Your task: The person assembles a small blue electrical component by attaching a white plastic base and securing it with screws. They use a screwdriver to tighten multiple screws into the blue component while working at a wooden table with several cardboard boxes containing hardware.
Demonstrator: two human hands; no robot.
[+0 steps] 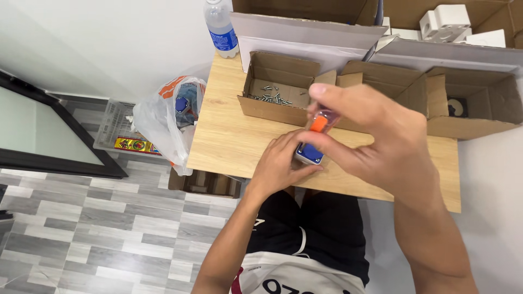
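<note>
Left hand [280, 163] pinned small blue part [309, 154] on worktop [229, 136] edge; right hand [381, 147] pinched orange-handled screwdriver [319, 123] upright on it; part likely light, rigid, best gripped by sides.

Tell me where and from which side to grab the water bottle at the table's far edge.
Grip the water bottle around its labelled middle, coming from the near side: it stands upright, open tabletop lies before it, a cardboard box crowds its right, and its cap is out of view.
</note>
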